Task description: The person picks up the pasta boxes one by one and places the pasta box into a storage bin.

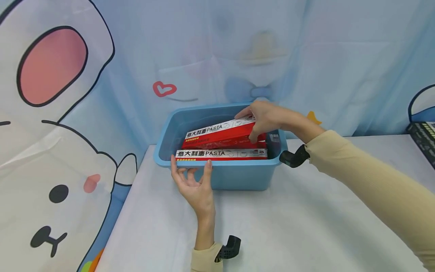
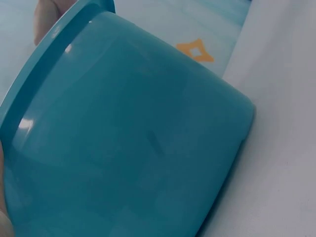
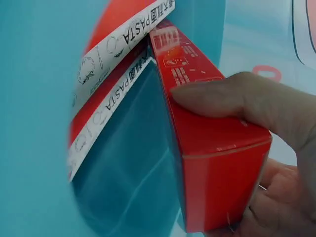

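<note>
A light-blue plastic bin (image 1: 234, 176) stands on the white-covered table with red-and-white pasta boxes inside. My right hand (image 1: 266, 115) grips one pasta box (image 1: 217, 140) by its right end, that end raised and the box slanting. In the right wrist view, the thumb (image 3: 212, 98) presses the red face, with fingers around the far side. Two other boxes lie beside it, including a front pasta box (image 1: 221, 153) along the near wall. My left hand (image 1: 195, 189) holds the bin's near rim, left of centre; the left wrist view shows mostly the bin's outer wall (image 2: 133, 128).
A printed curtain (image 1: 210, 49) hangs close behind the bin, and its cartoon figure fills the left side. At the far right edge lies a dark patterned object (image 1: 423, 139), partly cut off. White cloth (image 1: 289, 226) covers the table in front.
</note>
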Tool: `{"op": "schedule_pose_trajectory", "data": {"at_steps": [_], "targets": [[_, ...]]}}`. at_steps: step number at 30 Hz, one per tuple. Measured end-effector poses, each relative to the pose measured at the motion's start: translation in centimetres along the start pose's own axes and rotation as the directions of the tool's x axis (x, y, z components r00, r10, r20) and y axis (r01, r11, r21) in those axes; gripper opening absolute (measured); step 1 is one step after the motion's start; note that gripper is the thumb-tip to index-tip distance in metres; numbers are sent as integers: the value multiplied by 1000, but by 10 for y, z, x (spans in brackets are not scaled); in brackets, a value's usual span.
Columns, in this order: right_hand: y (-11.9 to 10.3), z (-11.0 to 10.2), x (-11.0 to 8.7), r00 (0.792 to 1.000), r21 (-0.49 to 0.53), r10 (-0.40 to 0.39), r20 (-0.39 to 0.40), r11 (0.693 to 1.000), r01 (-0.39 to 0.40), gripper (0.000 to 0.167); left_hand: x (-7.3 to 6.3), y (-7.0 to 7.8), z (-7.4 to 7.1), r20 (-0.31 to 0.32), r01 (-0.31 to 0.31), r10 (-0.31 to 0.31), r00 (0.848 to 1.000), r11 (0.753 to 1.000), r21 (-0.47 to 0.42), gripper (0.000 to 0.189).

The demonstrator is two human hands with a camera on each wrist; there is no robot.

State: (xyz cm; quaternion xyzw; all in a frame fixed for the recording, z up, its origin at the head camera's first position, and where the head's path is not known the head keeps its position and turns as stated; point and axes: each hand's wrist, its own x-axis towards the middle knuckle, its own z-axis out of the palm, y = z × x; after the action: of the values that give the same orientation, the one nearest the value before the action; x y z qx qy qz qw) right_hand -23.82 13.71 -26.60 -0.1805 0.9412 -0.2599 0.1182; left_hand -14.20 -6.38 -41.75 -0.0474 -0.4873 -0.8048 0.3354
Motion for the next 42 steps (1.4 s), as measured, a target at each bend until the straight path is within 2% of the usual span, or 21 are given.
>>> {"op": "schedule_pose_trajectory", "data": {"at_steps": [12,16,22,30,36,42], "targets": [[-17,-12,23,997,-17,1,81,1000,1,79,2,-1,-3,-8,-4,4,1000,1000,10,96],[-17,-12,31,995,10,5,98,1000,-6,81,1,-2,-3,-11,-1,2,1000,1000,7,96],[-4,-13,39,993,38,-24,112,999,19,80,0,-5,-2,-7,1,-1,1000,1000,16,95],[17,-10,43,989,2,-31,143,1000,31,80,-2,-5,1,-5,2,-2,1000,1000,9,95],[23,-8,42,989,-29,-24,146,999,28,83,-2,-3,2,-4,3,-3,1000,1000,-5,96],[25,-6,42,985,-9,-35,171,999,37,84,-3,-2,2,-8,-2,2,1000,1000,-11,96]]}}
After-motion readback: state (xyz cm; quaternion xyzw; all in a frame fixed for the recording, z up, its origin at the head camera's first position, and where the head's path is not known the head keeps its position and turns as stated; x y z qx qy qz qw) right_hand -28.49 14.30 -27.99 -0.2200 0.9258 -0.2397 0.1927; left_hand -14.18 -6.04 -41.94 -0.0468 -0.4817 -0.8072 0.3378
